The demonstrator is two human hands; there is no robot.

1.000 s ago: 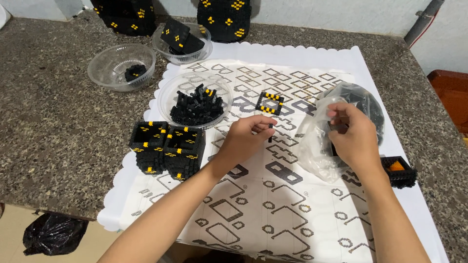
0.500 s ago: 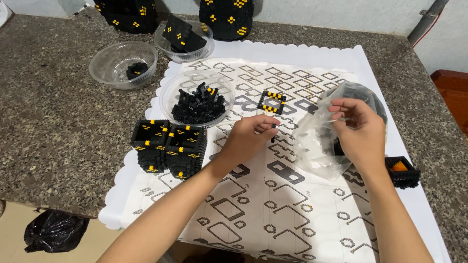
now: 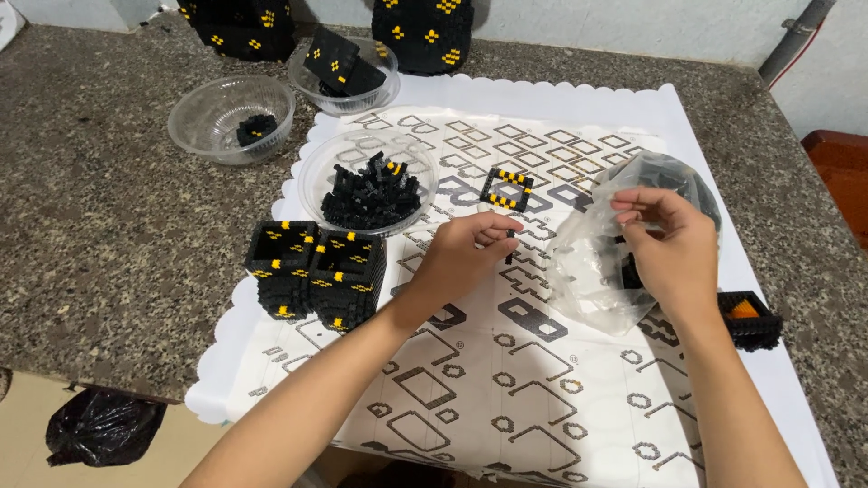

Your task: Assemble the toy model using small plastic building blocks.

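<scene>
My left hand (image 3: 466,258) is closed on a small black brick piece over the white patterned sheet (image 3: 506,361). My right hand (image 3: 665,244) pinches the rim of a clear plastic bag (image 3: 588,262) that lies over a bowl with dark pieces. A small black and yellow square frame (image 3: 506,188) lies just beyond my left hand. A clear bowl of loose black bricks (image 3: 369,190) stands left of it. Two black and yellow brick cubes (image 3: 316,271) sit at the sheet's left edge.
Two more clear bowls (image 3: 231,117) (image 3: 344,72) stand at the back left on the granite counter (image 3: 90,235), near larger black and yellow blocks (image 3: 425,27). A black piece with an orange top (image 3: 750,316) lies right of my right arm. A black bag (image 3: 99,425) lies on the floor.
My right hand has lifted the bag's rim a little; my left hand stays nearly in place with its small piece.
</scene>
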